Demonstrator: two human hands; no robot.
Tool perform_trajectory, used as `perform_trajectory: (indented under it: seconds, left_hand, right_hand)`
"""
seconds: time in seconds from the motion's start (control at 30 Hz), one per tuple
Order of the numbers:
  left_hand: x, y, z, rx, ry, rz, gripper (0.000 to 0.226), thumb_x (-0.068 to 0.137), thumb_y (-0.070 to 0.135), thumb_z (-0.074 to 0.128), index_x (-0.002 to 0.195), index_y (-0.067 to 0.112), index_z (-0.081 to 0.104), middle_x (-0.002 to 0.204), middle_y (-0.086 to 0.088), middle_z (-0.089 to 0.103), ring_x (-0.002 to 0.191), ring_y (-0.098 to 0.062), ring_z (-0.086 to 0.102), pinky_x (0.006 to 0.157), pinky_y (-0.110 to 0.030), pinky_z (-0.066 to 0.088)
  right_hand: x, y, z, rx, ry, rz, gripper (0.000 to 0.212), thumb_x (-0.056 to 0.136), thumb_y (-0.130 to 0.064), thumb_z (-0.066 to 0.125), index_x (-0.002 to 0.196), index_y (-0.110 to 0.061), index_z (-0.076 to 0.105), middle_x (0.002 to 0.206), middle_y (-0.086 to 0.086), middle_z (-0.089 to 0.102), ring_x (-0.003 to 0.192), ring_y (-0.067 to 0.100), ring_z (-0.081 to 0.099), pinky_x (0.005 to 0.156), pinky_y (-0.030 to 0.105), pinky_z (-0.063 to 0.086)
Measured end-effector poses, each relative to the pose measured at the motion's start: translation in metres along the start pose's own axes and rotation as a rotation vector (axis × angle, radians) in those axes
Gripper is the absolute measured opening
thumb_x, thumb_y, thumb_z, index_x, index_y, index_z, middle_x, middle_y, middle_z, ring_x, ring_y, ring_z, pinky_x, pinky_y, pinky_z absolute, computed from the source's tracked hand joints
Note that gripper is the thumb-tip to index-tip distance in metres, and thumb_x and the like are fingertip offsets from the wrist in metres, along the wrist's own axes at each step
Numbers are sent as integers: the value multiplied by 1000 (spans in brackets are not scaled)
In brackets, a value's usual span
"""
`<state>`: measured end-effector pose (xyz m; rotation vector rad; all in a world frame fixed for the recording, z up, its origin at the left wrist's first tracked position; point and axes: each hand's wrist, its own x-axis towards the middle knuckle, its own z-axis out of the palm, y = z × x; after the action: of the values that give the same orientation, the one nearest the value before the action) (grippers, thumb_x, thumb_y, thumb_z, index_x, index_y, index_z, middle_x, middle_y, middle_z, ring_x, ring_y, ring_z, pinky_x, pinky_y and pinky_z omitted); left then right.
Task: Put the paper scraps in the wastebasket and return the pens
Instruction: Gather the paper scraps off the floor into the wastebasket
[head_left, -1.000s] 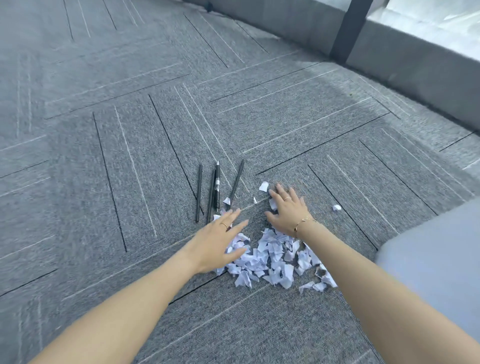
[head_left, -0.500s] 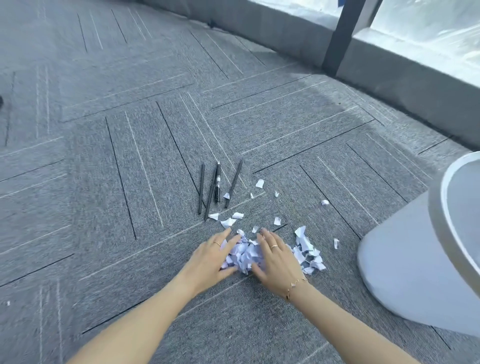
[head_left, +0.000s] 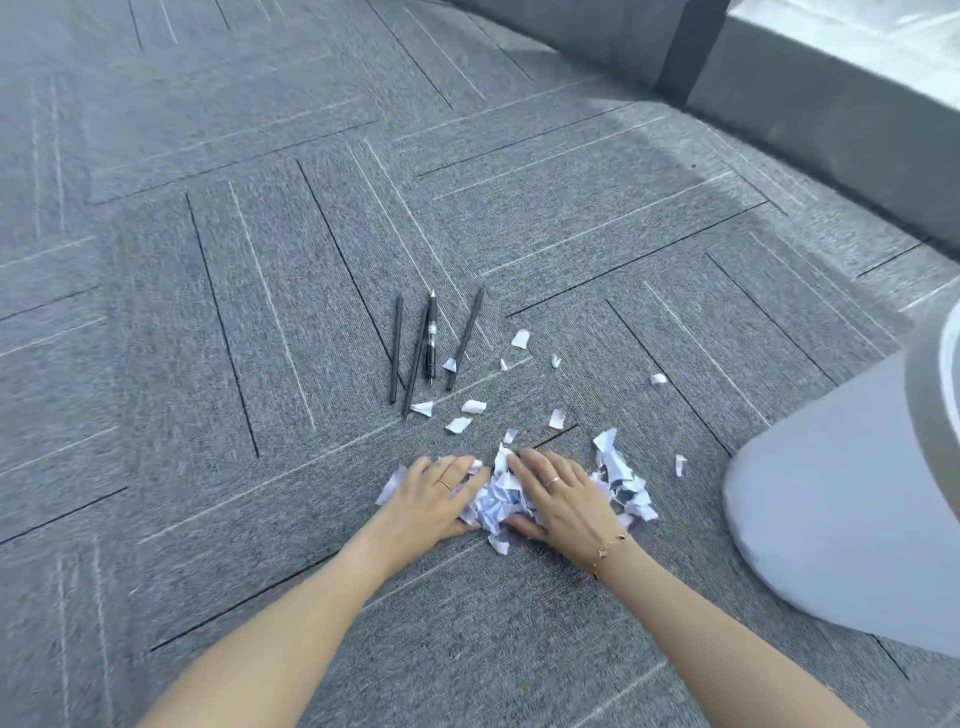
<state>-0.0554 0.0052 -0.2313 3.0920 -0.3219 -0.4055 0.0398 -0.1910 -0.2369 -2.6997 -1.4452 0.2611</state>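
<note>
A heap of white paper scraps (head_left: 494, 501) lies on the grey carpet, squeezed between my two hands. My left hand (head_left: 434, 496) cups its left side and my right hand (head_left: 563, 496) presses its right side, fingers curled around the scraps. More scraps (head_left: 618, 470) lie loose just right of my right hand, and single bits (head_left: 472, 406) are scattered beyond the heap. Several black pens (head_left: 428, 345) lie side by side on the carpet farther out. The pale grey wastebasket (head_left: 831, 525) stands at the right edge.
Grey carpet tiles (head_left: 208, 312) with dark and light stripes cover the floor all around. A low grey wall ledge (head_left: 841, 114) with a dark post (head_left: 685, 47) runs along the far right under a window.
Both hands drew back from near the pens toward me and closed in from either side, pushing the spread scraps into a tight heap. Some scraps stayed behind on the carpet.
</note>
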Motion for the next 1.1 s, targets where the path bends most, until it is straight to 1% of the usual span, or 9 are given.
perform_trajectory:
  seconds: [0.17, 0.27, 0.37, 0.5, 0.6, 0.73, 0.83, 0.93, 1.1]
  left_hand:
    - [-6, 4, -4, -58, 95, 47, 65, 54, 38, 83, 107, 19, 49, 101, -2, 67, 84, -11, 67, 66, -21, 56]
    - [0, 7, -15, -223, 9, -28, 39, 82, 19, 66, 116, 15, 46, 115, -7, 53, 89, -16, 59, 66, -24, 55]
    - [5, 7, -30, -276, -16, -50, 22, 94, 18, 48, 115, 12, 43, 111, -7, 44, 81, -14, 49, 66, -33, 49]
    - [3, 1, -38, -358, -70, -85, 19, 89, 17, 56, 104, 11, 46, 109, -1, 48, 85, -12, 58, 87, -41, 51]
    - [-2, -1, -42, -397, -106, -90, 14, 89, 13, 55, 100, 9, 49, 113, -3, 53, 94, -9, 64, 72, -16, 52]
    - [0, -3, -65, -436, -138, -117, 13, 92, 18, 51, 102, 9, 52, 107, -2, 57, 96, -10, 65, 73, -22, 56]
    - [3, -10, -99, -483, -165, -135, 25, 91, 21, 54, 114, 9, 55, 110, -4, 58, 94, -14, 63, 84, -30, 54]
    - [9, -12, -144, -560, -129, -167, 30, 92, 26, 50, 116, 9, 55, 118, -4, 57, 102, -15, 64, 87, -31, 53]
    - [37, 10, -241, -494, -46, -92, 29, 88, 21, 55, 113, 6, 57, 110, -10, 61, 96, -19, 64, 79, -22, 52]
  right_hand:
    - [-1, -6, 0, 35, 138, -66, 44, 84, -44, 35, 106, -11, 55, 98, 3, 66, 74, 14, 64, 65, 25, 58]
    - [2, -8, -4, 25, 125, -105, 31, 85, -35, 38, 96, -11, 54, 88, 2, 64, 64, 11, 61, 52, 20, 56]
    - [9, -5, -12, 56, -14, -101, 28, 76, -17, 68, 96, -10, 49, 82, 2, 58, 54, 11, 56, 34, 20, 48]
    - [19, -4, -31, 26, -266, -32, 14, 93, -2, 47, 105, -8, 42, 84, 5, 45, 56, 19, 44, 47, 28, 43]
    - [24, -1, -40, 29, -312, 25, 17, 94, 1, 44, 107, -9, 40, 76, 3, 44, 49, 13, 41, 38, 22, 35]
    - [27, -2, -63, 102, -402, 136, 18, 99, -14, 37, 113, -5, 43, 63, -3, 43, 55, 15, 50, 46, 25, 49]
    - [29, -4, -105, 174, -373, 186, 24, 98, -19, 41, 118, -5, 43, 74, 2, 53, 70, 18, 56, 71, 32, 58]
    - [27, -3, -158, 245, -319, 237, 27, 98, -21, 42, 120, -5, 44, 90, 9, 60, 74, 16, 56, 77, 29, 57]
    - [8, 12, -255, 255, -196, 281, 16, 99, -17, 39, 103, -6, 50, 84, 7, 57, 66, 16, 53, 55, 21, 49]
